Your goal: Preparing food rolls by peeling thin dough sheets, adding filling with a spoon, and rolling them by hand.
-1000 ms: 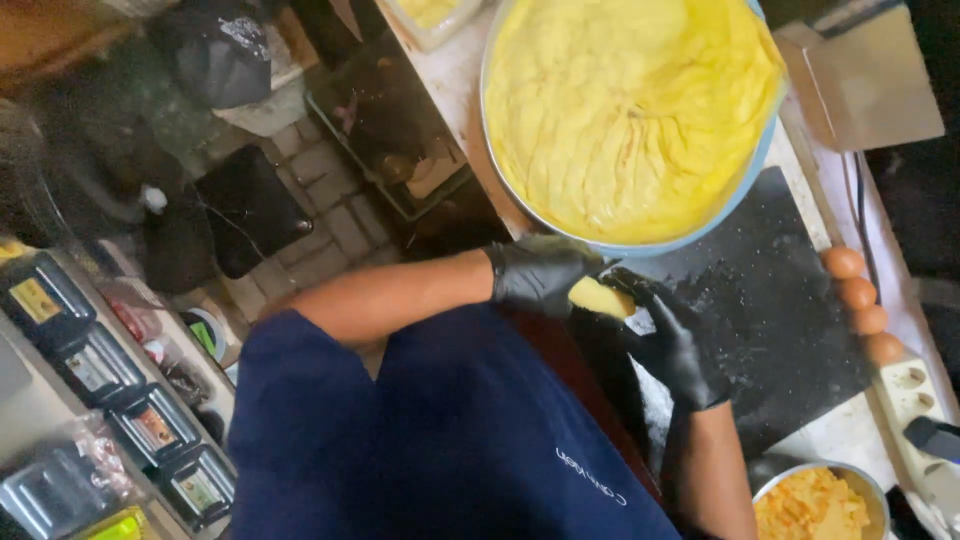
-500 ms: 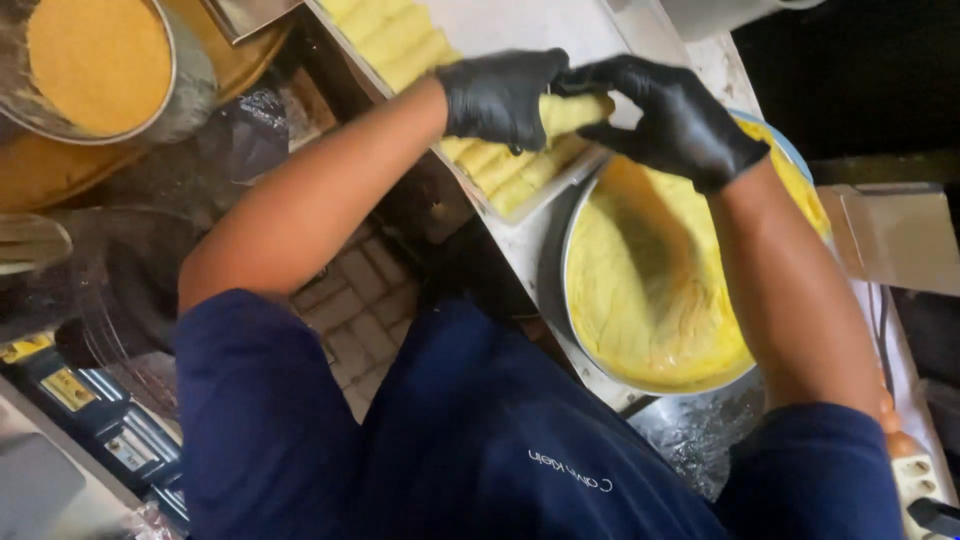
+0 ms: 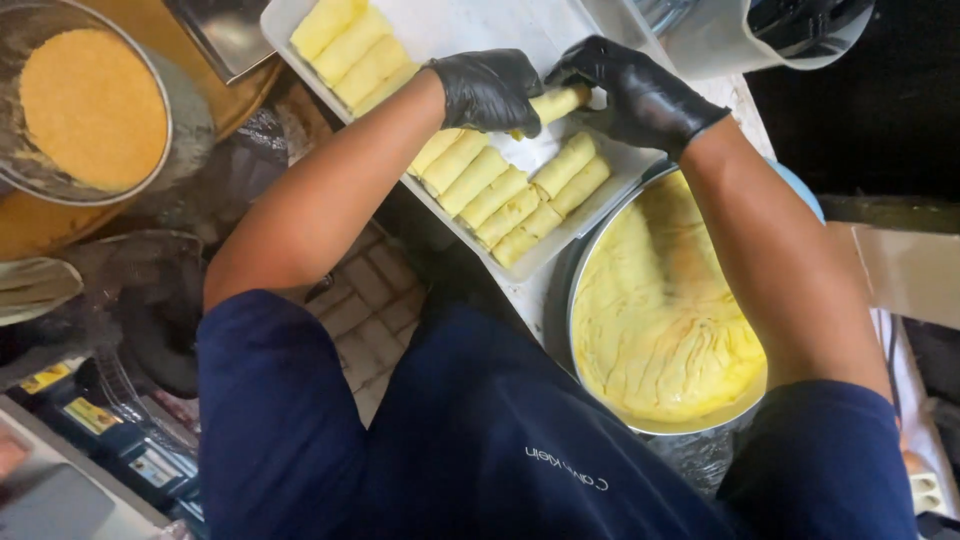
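cluttered kitchen counter, white tray (image 3: pixel 455 22) of rolls, left hand (image 3: pixel 487 90), right hand (image 3: pixel 632 92) gripping one roll (image 3: pixel 556 103), batter bowl (image 3: pixel 590 262) beside

left hand (image 3: pixel 487 90) gloved, fingers curled | right hand (image 3: pixel 640 95) gloved, fingers curled

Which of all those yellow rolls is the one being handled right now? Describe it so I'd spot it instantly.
Find the white tray at the top, lined with rows of pale yellow rolls. Above the nearer rows, the left hand and right hand, both black-gloved, meet. The held roll spans between them, the only one gripped at both ends rather than lying packed beside others.
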